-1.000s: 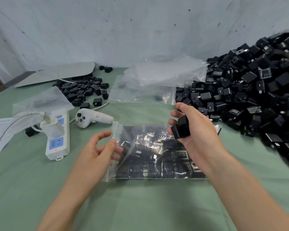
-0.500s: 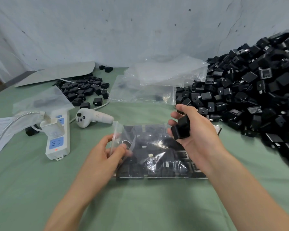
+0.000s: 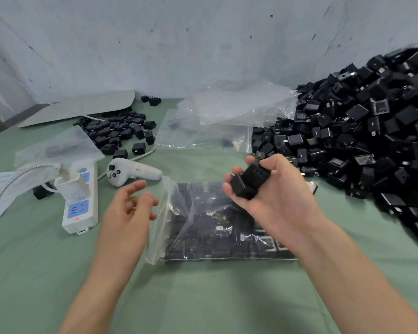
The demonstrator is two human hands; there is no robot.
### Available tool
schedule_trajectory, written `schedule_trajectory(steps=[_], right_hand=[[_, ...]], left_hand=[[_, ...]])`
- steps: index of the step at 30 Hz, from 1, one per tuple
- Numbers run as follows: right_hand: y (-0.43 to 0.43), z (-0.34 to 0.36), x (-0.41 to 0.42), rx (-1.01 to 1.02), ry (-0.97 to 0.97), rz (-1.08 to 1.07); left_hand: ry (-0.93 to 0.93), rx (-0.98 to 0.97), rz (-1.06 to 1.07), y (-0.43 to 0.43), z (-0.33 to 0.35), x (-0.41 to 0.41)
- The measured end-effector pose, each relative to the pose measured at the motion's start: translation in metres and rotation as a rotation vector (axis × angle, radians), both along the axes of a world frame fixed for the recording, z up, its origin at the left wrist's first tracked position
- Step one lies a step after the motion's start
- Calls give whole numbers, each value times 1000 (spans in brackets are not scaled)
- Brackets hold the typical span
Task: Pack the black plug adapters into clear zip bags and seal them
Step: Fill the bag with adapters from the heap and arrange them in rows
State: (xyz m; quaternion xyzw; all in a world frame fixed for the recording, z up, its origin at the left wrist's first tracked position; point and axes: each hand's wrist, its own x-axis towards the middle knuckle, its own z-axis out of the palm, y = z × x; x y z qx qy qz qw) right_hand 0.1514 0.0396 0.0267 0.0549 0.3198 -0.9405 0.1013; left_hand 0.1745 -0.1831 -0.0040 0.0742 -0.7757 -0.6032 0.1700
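Note:
A clear zip bag (image 3: 203, 227) lies flat on the green cloth in front of me, filled with rows of black plug adapters, its open mouth facing left. My right hand (image 3: 273, 196) hovers above the bag's far right part and grips a few black adapters (image 3: 250, 182) in its curled fingers. My left hand (image 3: 128, 208) is just left of the bag's mouth, fingers loosely bent, holding nothing and slightly blurred. A big heap of loose black adapters (image 3: 362, 141) fills the right side.
Empty clear bags (image 3: 217, 126) lie behind the filled one. A white power strip (image 3: 81, 203) with a plugged-in charger and a white controller (image 3: 133, 173) sit at the left. A smaller pile of adapters (image 3: 117, 132) lies at the back left, near another bag (image 3: 56, 148).
My left hand has let go of the bag's mouth and drawn back to the left. My right hand has stayed above the bag with its adapters.

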Motion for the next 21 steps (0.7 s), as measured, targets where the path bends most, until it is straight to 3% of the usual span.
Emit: schedule_trajectory(steps=[4,9,12,17,21], right_hand=[[-15,-5,-1,46,-5,36],[-38,-11,-1,91,8,-2],[-45,-13,3,121,23,24],[-47,-12,5,124,19,40],[-27,0,3,188,87,-112]], left_hand=[[170,52,-38,15,13,6],[58,101,-286,54,16,12],[12,46,-251,61,12,9],[-58,121,-291,46,14,7],[-35,234,-63,4,15,1]])
